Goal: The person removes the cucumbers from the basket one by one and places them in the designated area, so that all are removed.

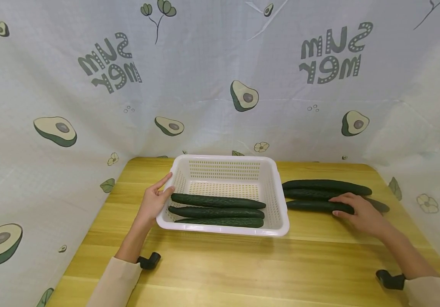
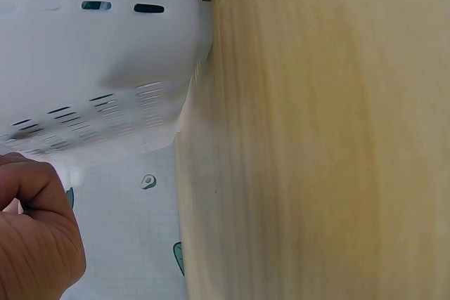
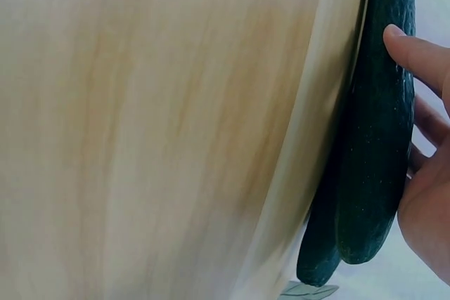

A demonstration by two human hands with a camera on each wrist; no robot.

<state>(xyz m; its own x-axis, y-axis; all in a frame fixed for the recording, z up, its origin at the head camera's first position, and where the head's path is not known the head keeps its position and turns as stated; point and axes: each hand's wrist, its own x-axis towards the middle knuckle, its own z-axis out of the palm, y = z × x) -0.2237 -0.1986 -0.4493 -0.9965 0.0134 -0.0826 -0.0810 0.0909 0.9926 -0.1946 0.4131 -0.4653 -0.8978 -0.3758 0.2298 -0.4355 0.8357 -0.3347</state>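
Observation:
A white plastic basket [image 1: 220, 229] with slotted walls stands on the table, and three dark green cucumbers lie side by side in its near half. My left hand [image 1: 153, 203] grips the basket's left rim, thumb on the inner side; in the left wrist view its curled fingers show below the slotted wall [image 2: 105, 40]. To the right of the basket, more cucumbers [image 1: 327, 185] lie together on the table. My right hand [image 1: 361, 213] holds the nearest one [image 1: 308, 206], thumb on its near side. The right wrist view shows that cucumber [image 3: 376, 138] between thumb and fingers, another [image 3: 320, 251] beside it.
The wooden table [image 1: 220, 268] ends at a white cloth backdrop [image 1: 204, 94] printed with avocados, which also rises along both sides. A black camera mount sits at each wrist, the left one [image 1: 150, 261] low over the table.

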